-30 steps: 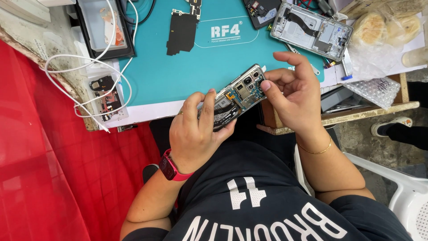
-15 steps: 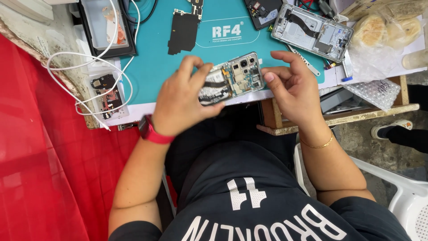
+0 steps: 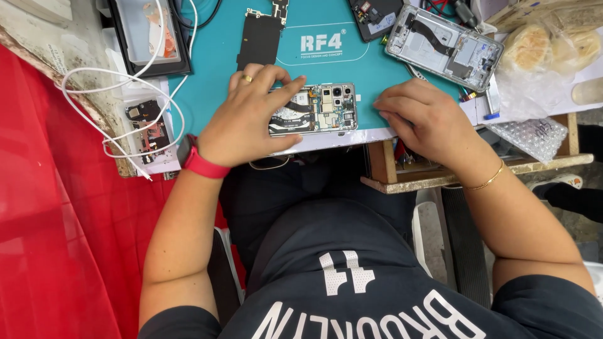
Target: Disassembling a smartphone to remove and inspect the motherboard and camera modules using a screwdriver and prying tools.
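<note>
An opened phone (image 3: 326,107) with its back cover off lies flat on the teal work mat (image 3: 377,66), near the mat's front edge; its camera modules and board are exposed. My left hand (image 3: 248,119), with a ring and a red wrist band, covers the phone's left half and grips it with thumb and fingers. My right hand (image 3: 424,119) rests just right of the phone with fingers curled down onto the mat, holding nothing that I can see.
A black shield plate (image 3: 260,37) and a second opened phone (image 3: 443,47) lie farther back on the mat. A white cable (image 3: 125,107) loops at the left beside a black tray (image 3: 147,34). A bag of buns (image 3: 546,47) and bubble wrap (image 3: 534,135) sit at the right.
Both hands carried the opened phone from over my lap forward and laid it flat on the mat. My right hand let go and now rests beside it.
</note>
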